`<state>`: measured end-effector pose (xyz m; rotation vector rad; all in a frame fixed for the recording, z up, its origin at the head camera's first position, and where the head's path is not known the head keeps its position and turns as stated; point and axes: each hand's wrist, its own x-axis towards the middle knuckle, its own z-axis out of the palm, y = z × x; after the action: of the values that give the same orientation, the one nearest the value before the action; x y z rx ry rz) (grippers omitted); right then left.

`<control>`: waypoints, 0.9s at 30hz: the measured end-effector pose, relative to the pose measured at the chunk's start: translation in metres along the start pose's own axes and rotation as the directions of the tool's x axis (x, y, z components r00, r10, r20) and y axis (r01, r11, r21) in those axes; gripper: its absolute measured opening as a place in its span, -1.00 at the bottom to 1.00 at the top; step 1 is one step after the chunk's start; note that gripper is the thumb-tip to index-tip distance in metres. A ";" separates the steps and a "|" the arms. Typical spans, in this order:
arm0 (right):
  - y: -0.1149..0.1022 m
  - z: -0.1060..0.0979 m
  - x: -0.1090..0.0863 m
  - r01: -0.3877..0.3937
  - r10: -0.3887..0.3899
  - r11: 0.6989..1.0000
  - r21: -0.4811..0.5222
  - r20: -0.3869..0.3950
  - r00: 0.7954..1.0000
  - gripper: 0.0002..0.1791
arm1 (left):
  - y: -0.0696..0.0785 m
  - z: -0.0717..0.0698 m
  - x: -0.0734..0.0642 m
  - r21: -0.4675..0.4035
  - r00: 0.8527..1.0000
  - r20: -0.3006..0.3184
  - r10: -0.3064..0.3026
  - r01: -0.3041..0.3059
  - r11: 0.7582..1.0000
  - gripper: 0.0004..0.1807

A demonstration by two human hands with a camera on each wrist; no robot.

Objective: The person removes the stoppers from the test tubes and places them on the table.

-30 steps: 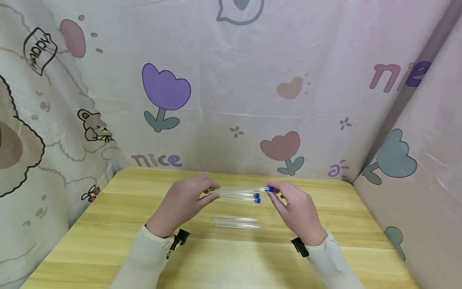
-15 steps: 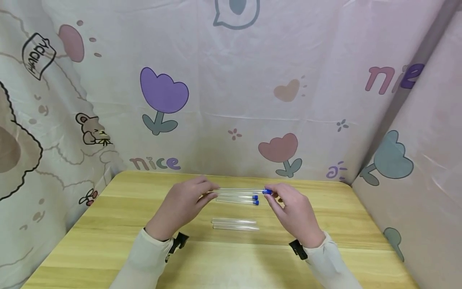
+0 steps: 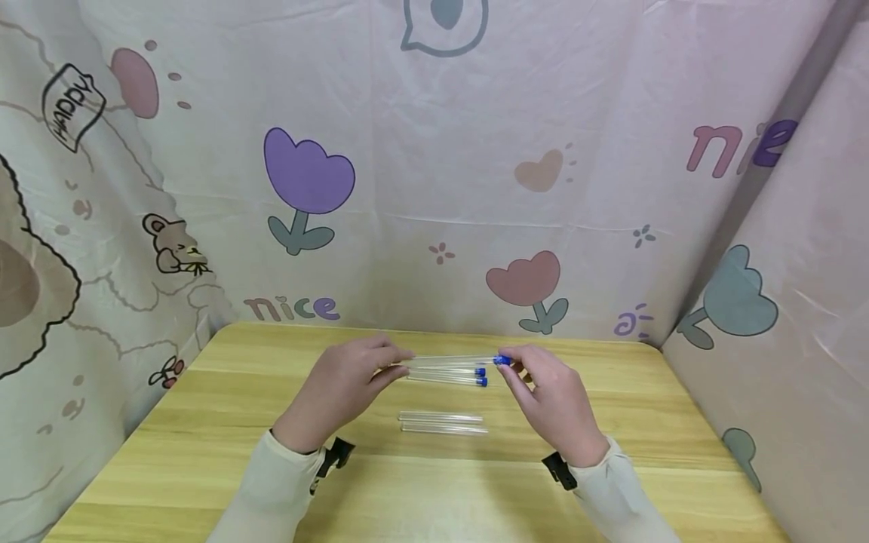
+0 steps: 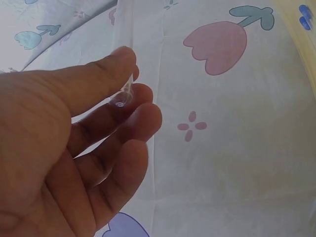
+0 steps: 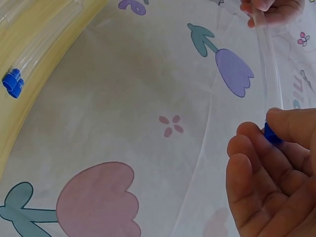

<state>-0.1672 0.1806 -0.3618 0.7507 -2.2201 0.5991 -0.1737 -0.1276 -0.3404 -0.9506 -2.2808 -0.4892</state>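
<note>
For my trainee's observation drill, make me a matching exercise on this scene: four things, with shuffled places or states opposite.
Column 1
1. Left hand
2. Right hand
3. Held tube
4. Tubes nearest the person

Column 2
A. Lying uncapped on the table
B. Pinches a blue cap
C. Spans from hand to hand
D. Pinches a clear end

Pairs: 1-D, 2-B, 3-C, 4-A

In the head view, your left hand is covering one end of the held tube, and your right hand is partly hiding its blue cap. The bottom edge is cropping both sleeves. In the left wrist view, the tube is extending past the top edge. In the right wrist view, the top edge is cutting off your left hand.
</note>
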 end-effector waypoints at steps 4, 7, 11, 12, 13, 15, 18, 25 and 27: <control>0.000 0.001 0.000 0.010 -0.010 1.000 0.002 -0.009 1.000 -0.77 | 0.000 0.000 0.001 0.012 1.000 -0.015 0.007 -0.007 1.000 -0.80; 0.001 0.001 0.000 0.019 -0.019 1.000 0.008 -0.014 1.000 -0.77 | 0.001 0.001 0.002 0.013 1.000 -0.025 0.012 -0.011 1.000 -0.80; 0.000 0.001 0.000 0.027 -0.026 0.999 0.028 -0.013 1.000 -0.77 | 0.001 0.001 0.001 0.009 0.999 -0.029 0.016 -0.016 1.000 -0.81; 0.000 0.001 0.000 0.027 -0.027 0.999 0.033 -0.010 1.000 -0.77 | 0.000 0.001 0.001 0.005 0.999 -0.028 0.015 -0.015 1.000 -0.82; 0.000 0.001 0.000 0.028 -0.027 0.999 0.040 -0.009 1.000 -0.78 | 0.000 0.001 0.001 0.004 1.000 -0.025 0.017 -0.017 1.000 -0.82; -0.001 0.000 0.000 0.031 -0.031 0.998 0.048 -0.005 1.000 -0.78 | 0.000 0.001 0.000 -0.003 1.000 -0.021 0.018 -0.018 1.000 -0.83; -0.001 0.000 0.000 0.025 -0.025 0.998 0.049 0.002 1.000 -0.80 | -0.001 0.001 0.000 -0.010 1.000 -0.014 0.016 -0.016 1.000 -0.84; -0.002 -0.002 0.000 -0.033 0.031 0.998 0.050 0.050 0.998 -0.82 | 0.000 0.002 0.000 0.013 0.999 0.030 -0.015 0.014 1.000 -0.85; -0.002 -0.003 0.001 -0.037 0.034 0.998 0.058 0.064 0.997 -0.82 | 0.000 0.002 0.000 0.013 0.999 0.037 -0.024 0.024 1.000 -0.86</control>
<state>-0.1648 0.1801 -0.3592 0.7717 -2.2866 0.6701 -0.1739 -0.1265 -0.3416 -0.9343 -2.3282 -0.4710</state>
